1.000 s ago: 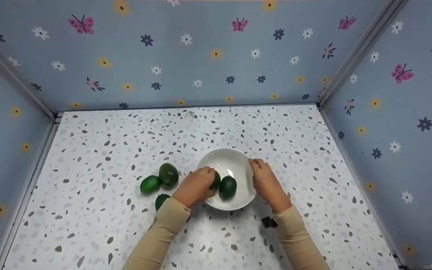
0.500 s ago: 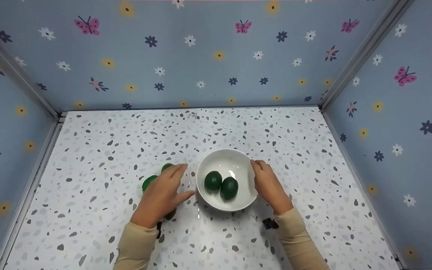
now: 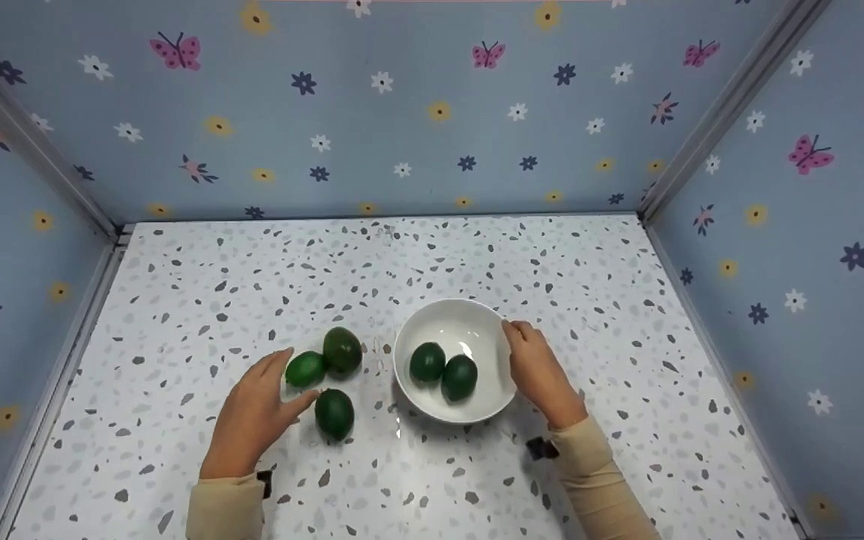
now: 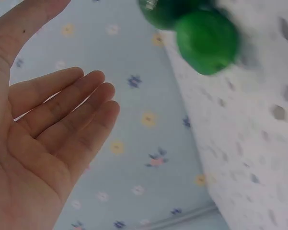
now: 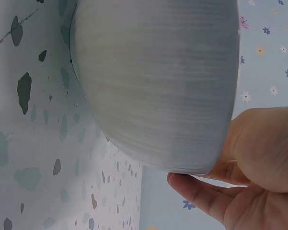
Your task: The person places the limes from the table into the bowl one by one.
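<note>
My right hand (image 3: 541,375) grips the right rim of a white bowl (image 3: 488,390), with the thumb and fingers at its edge in the right wrist view. Two dark green, avocado-like fruits (image 3: 460,378) lie side by side in the bowl. On the left, my left hand (image 3: 252,412) is held with fingers extended and thumb spread, holding nothing. Nearest to its fingertips is a smaller, brighter green, lime-like fruit (image 3: 305,370), which sits against a larger dark green fruit (image 3: 343,351). Another dark green fruit (image 3: 334,415) lies close by the thumb tip.
A white speckled table (image 3: 432,255) bears everything. Blue walls (image 3: 372,127) printed with flowers and butterflies stand at its back, left and right, with grey metal strips along the corners.
My left hand has let go of a dark green fruit in the bowl and moved left, back past the fruits on the table. The right hand stays at the rim.
</note>
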Available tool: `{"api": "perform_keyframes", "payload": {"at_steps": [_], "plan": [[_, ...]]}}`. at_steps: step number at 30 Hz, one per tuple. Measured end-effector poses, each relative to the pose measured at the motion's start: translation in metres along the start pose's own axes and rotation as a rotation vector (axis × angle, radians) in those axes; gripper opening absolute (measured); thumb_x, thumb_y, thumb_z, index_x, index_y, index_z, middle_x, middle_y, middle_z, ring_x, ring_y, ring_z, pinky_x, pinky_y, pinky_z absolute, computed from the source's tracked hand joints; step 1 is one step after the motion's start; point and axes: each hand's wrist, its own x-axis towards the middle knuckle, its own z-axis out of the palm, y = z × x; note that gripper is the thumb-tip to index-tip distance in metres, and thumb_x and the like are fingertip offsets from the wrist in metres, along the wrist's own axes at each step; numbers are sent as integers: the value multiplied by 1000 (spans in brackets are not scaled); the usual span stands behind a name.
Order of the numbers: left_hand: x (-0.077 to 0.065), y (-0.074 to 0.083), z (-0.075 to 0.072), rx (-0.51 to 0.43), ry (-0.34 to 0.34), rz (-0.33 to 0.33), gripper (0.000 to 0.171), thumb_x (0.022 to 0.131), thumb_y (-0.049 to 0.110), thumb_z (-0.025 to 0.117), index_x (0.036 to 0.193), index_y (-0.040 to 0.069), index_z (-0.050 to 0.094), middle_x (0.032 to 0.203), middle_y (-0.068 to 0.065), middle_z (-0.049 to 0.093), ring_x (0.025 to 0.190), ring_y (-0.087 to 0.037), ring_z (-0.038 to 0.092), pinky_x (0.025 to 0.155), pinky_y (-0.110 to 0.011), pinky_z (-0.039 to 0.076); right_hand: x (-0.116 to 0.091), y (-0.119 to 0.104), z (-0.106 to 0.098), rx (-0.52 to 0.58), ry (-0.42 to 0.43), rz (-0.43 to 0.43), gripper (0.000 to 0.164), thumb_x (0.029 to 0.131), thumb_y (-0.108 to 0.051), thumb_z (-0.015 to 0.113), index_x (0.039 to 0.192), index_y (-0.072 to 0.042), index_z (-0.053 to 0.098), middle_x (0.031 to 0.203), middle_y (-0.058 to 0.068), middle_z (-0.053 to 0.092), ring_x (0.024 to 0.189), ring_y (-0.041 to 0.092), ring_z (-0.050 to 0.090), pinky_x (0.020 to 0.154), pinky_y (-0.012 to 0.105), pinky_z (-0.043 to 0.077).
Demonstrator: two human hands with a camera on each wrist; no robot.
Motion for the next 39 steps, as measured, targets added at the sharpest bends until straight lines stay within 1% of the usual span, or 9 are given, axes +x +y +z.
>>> {"api": "perform_keyframes", "payload": {"at_steps": [5,8,10,14,18,21,26,32,39], "plan": [[-3,-27,11,-47,-54,-128,68,83,20,84,137,-8,53,135,-28,54,125,-46,50,103,-58,42,0,-1,0,-6,-3,12,38,91,16,55,129,11,58,112,26,60,94,40,61,82,49,56],[-2,-39,19,-70,-96,-211,69,86,21,82,140,-7,50,138,-30,51,127,-48,48,104,-60,40,-1,-1,0,-10,-7,10,38,91,17,56,129,11,58,113,26,60,95,40,61,82,49,56],[0,-45,24,-84,-122,-250,70,87,23,80,142,-8,48,138,-31,50,126,-48,48,103,-61,40,-2,-2,1,-16,-11,8,38,91,16,57,129,12,57,113,26,59,96,40,61,83,48,56],[4,-56,32,-122,-174,-295,72,89,25,78,143,-10,46,131,-31,54,121,-46,52,101,-60,41,-2,-2,1,-9,-19,23,38,92,15,57,130,11,57,114,25,60,98,39,61,84,48,55],[7,-62,35,-159,-211,-335,72,90,24,76,143,-12,43,128,-32,56,121,-45,52,103,-59,41,-2,-1,2,12,-28,26,38,93,15,56,131,11,57,114,25,60,99,39,61,85,48,55],[9,-63,36,-186,-219,-345,72,90,24,77,143,-11,43,130,-32,55,123,-46,51,104,-59,39,-1,-1,1,15,-29,22,39,92,16,56,131,10,57,114,25,60,99,40,61,85,49,55],[12,-61,37,-204,-214,-317,70,90,23,77,142,-11,45,133,-32,54,126,-46,49,106,-59,37,0,0,0,8,-31,24,39,92,16,55,130,11,58,114,26,60,98,40,61,86,49,55],[11,-62,41,-208,-199,-289,60,91,22,76,136,-9,53,130,-30,57,121,-43,54,102,-57,42,0,-1,1,8,-40,40,38,92,16,54,130,12,57,114,26,60,98,41,61,85,49,55],[10,-62,42,-214,-185,-283,51,90,21,78,130,-6,61,121,-25,64,111,-38,61,94,-54,48,-2,2,3,-18,10,-27,37,91,17,57,128,11,58,112,25,60,94,40,62,81,48,56]]}}
